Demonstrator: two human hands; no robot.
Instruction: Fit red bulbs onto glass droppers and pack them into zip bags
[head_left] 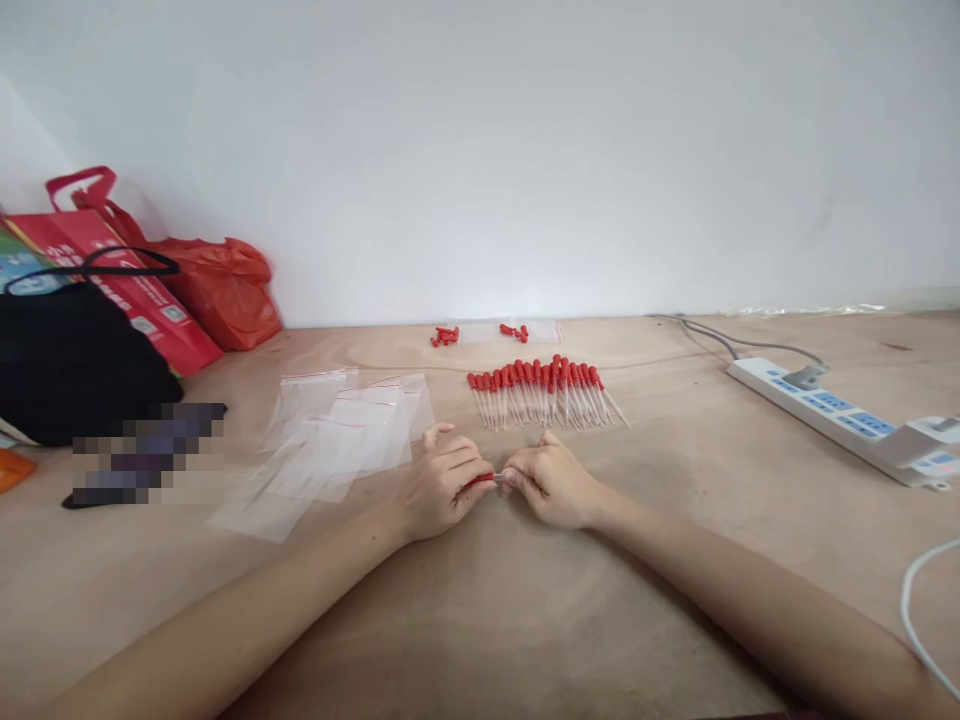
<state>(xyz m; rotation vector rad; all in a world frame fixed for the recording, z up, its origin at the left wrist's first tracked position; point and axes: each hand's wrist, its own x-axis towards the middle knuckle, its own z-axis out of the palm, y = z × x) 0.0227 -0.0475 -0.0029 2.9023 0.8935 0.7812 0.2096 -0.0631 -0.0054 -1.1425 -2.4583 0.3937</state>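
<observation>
My left hand [450, 487] pinches a red rubber dropper bulb [482, 478] between thumb and fingers. Closed round a thin clear dropper tube [499, 477] is my right hand [551, 483], its fingertips almost meeting those of the left. The tube's end sits at or in the mouth of the bulb; how deep is hidden by the fingers. Just beyond both hands lies a row of droppers [536, 385], red bulbs facing the wall and slim clear tubes pointing toward me. Farther back are loose red bulbs [445, 337], with a few more on a clear bag [480, 332].
Overlapping clear zip bags [322, 455] spread out left of my hands. A white power strip [817, 405] with grey plugs and cable lies at right, and a white cord [909, 600] curves near the edge. Red bags [217, 290] and a black bag [75, 360] stand at left.
</observation>
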